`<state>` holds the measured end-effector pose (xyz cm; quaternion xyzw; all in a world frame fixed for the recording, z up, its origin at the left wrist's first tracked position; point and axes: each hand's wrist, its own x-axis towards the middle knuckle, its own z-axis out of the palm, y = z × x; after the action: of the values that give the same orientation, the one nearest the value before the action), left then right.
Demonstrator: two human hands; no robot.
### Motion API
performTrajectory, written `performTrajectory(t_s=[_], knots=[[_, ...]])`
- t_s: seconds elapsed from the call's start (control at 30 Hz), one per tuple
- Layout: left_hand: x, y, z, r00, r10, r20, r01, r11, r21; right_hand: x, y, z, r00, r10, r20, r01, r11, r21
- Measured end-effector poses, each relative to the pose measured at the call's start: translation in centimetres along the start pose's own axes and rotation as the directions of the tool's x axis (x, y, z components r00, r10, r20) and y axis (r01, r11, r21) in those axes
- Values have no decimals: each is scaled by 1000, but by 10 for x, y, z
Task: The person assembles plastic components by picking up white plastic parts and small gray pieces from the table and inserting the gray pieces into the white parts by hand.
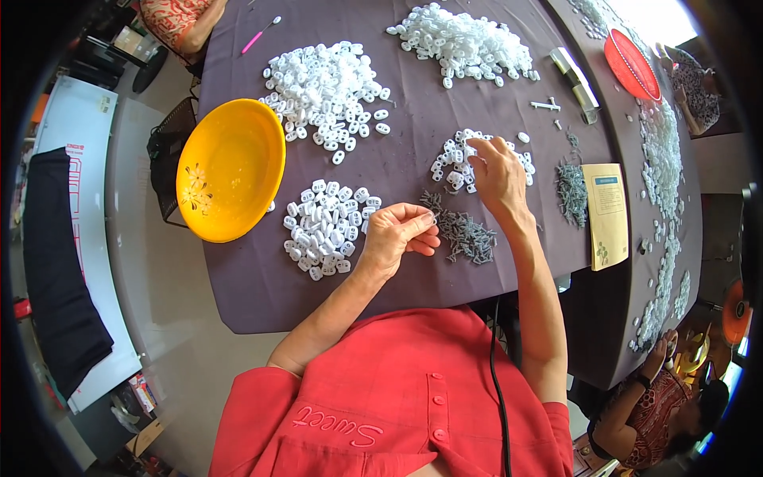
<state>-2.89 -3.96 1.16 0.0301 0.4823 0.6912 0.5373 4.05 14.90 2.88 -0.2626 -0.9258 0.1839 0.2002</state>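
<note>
Thumb and index finger of my left hand (401, 236) are pinched together, and the tiny thing at their tips is too small to make out. Just right of it lies a heap of small grey screw-like pieces (470, 238). My right hand (501, 176) reaches over a small heap of white plastic pieces (457, 155), its thumb and index finger apart with nothing visible between them. Left of my left hand is a pile of white rounded pieces with two dark holes (322, 226). A larger pile of similar white pieces (322, 91) spreads farther back.
A yellow basin (230, 171) stands at the table's left edge. Another white pile (469, 44) lies at the back. More grey pieces (571, 195) sit beside a yellow booklet (606, 215) at right. A pink-handled tool (258, 36) lies far left. Other people sit around the tables.
</note>
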Motion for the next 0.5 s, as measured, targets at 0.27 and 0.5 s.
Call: performTrajectory(t_s=[0.27,0.5], knots=[[1,8,4,999,47,-9,-48,998,-34,4,10,4,998,10,64,-10,1000,-2],[0,9,10,998,57,-19,-57,998,-15,-30,-7,-10,923,341,180,-385,782,491]])
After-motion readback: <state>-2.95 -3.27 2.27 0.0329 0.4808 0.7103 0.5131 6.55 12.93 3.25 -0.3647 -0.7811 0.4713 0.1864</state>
